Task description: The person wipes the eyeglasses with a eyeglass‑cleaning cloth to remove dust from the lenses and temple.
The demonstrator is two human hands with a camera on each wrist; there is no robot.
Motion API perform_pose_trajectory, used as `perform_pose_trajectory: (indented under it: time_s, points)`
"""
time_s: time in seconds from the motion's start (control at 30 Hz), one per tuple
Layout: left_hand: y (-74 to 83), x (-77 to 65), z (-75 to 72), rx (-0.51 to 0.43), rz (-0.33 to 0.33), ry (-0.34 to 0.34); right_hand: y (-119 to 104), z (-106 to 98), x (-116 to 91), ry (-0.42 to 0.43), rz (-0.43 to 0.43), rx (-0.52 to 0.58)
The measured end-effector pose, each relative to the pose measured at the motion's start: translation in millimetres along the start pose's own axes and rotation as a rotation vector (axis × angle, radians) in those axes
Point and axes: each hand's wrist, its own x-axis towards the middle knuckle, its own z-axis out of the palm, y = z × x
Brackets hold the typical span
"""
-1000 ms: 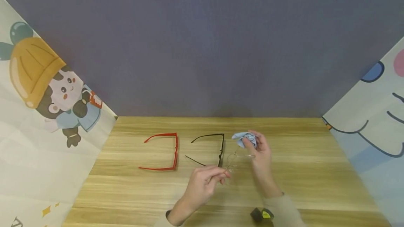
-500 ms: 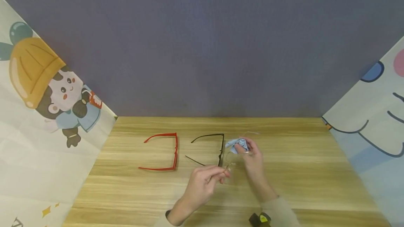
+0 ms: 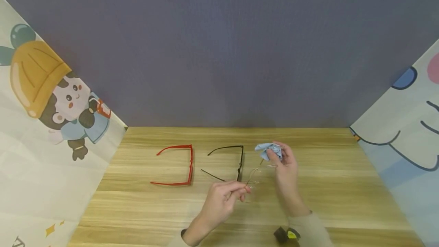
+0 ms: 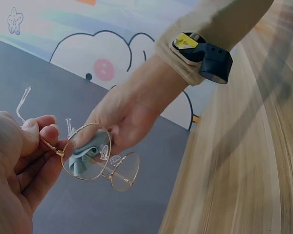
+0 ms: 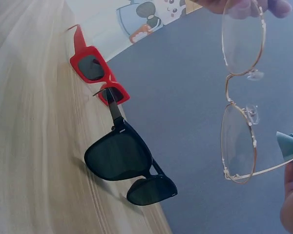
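Observation:
Gold wire-rimmed eyeglasses (image 5: pixel 225 141) with clear lenses hang in the air between both hands. My left hand (image 3: pixel 219 200) pinches them near one hinge; in the left wrist view the left hand's fingers (image 4: pixel 39 165) show at that hinge. My right hand (image 3: pixel 286 169) holds a crumpled light blue cloth (image 3: pixel 271 151) between thumb and fingers. In the right wrist view, the far temple arm of the eyeglasses runs to the cloth (image 5: pixel 289 146). Seen from the left wrist, one clear lens (image 4: pixel 87 151) overlaps the cloth and right hand.
Black sunglasses (image 3: pixel 241 161) lie unfolded on the wooden table (image 3: pixel 322 186), just left of the eyeglasses. Farther left lie red sunglasses (image 3: pixel 191 165), also unfolded. A grey panel (image 3: pixel 219 56) stands behind the table, with cartoon-printed sheets at both sides.
My right hand with the cloth moved left and nearer half a second ago, and is now back to the right and farther away. My left hand has barely moved; the eyeglasses have turned a little.

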Motion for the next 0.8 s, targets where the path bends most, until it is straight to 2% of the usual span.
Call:
perform_pose_trajectory:
  time_s: [0.2, 0.3, 0.4, 0.5, 0.6, 0.8]
  points:
    - [-2.0, -0.2, 2.0, -0.013, -0.019, -0.012, 1, -4, -1, -0.021, -0.032, 0.011]
    - [-6.0, -0.8, 3.2, -0.066, -0.071, -0.017, 5, -7, -2, -0.035, -0.075, 0.042]
    - [-11.8, 0.0, 5.2, -0.154, -0.165, -0.012, 8, -12, -1, -0.040, -0.115, 0.087]
    - [-17.1, 2.3, 8.0, -0.190, -0.230, -0.004, 11, -19, -1, -0.023, -0.129, 0.105]
    - [-21.4, 4.7, 12.2, -0.194, -0.273, -0.006, 12, -27, -2, 0.004, -0.110, 0.109]
    - [-30.1, 8.7, 22.5, -0.207, -0.315, -0.031, 16, -44, -2, 0.062, -0.099, 0.099]
